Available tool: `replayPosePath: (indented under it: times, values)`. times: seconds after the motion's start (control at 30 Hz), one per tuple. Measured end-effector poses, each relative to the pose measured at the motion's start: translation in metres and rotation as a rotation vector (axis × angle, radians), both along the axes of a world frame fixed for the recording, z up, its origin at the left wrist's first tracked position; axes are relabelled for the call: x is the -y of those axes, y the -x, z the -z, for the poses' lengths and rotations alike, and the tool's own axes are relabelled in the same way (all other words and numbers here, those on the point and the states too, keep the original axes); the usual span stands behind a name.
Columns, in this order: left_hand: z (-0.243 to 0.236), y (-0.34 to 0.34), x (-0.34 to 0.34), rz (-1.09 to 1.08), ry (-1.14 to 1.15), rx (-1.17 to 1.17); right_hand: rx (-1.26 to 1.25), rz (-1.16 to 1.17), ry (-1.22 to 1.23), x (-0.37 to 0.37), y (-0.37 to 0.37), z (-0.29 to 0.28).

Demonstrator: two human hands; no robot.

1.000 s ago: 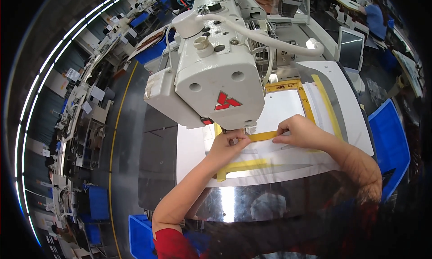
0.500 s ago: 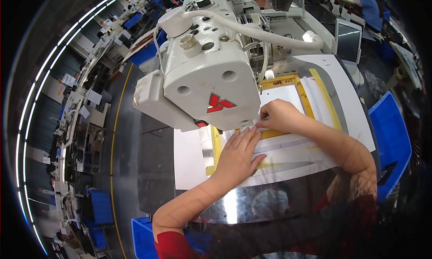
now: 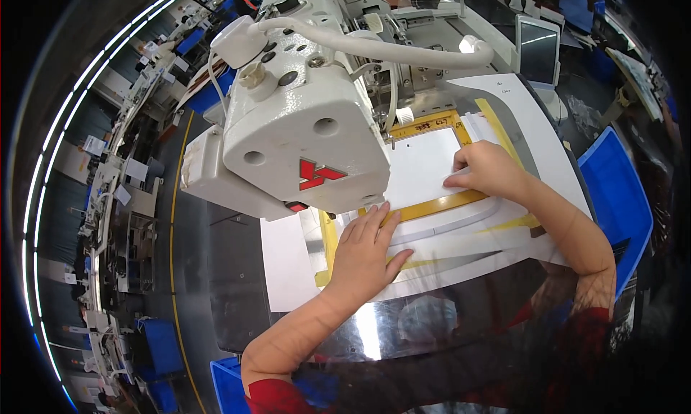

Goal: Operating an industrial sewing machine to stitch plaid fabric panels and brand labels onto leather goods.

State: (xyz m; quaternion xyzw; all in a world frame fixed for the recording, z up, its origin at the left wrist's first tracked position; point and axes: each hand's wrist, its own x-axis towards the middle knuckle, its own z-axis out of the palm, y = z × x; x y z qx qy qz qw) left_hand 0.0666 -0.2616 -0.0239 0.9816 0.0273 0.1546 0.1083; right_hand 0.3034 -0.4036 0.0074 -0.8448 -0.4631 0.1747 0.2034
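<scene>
- The template [image 3: 432,207], a flat clear sheet edged with yellow tape, lay on the white table [image 3: 288,263] under the sewing head [image 3: 302,147], its near part toward the person.
- The left hand [image 3: 367,252] rested flat on the template's near left part, fingers spread and straight, gripping nothing.
- The right hand [image 3: 489,171] pressed on the white fabric [image 3: 425,169] inside the frame, fingers bent down with tips on the sheet's edge; whether they pinched a layer could not be told.
- The template looked thin, light and fairly stiff, likely to flex if lifted by one corner.
- Its glossy face seemed slippery, so flat palm pressure would steer it better than pinching.
- The fabric looked soft and apt to shift or wrinkle.
- Best holds appeared to be the taped edges, well clear of the needle area, which the head hid.
</scene>
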Motion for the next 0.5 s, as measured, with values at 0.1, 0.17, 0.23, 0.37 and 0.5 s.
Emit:
replayPosePath:
  times: [0.1,0.17,0.23,0.37,0.5]
  values:
    - [0.0,0.001,0.0,-0.002,-0.009,-0.003,-0.079,0.077,-0.048,0.015,-0.009,0.004]
    - [-0.001,0.001,0.0,-0.003,-0.012,-0.009,-0.038,0.062,-0.053,0.017,-0.007,0.005]
    - [-0.001,0.001,0.001,-0.009,-0.016,0.001,0.002,0.049,-0.06,0.018,-0.005,0.004]
    - [-0.002,-0.003,0.001,-0.003,-0.001,-0.024,-0.095,0.087,-0.065,0.025,-0.014,0.001]
    - [-0.009,0.002,0.009,0.094,0.034,0.04,-0.218,0.134,-0.074,0.076,-0.014,-0.022]
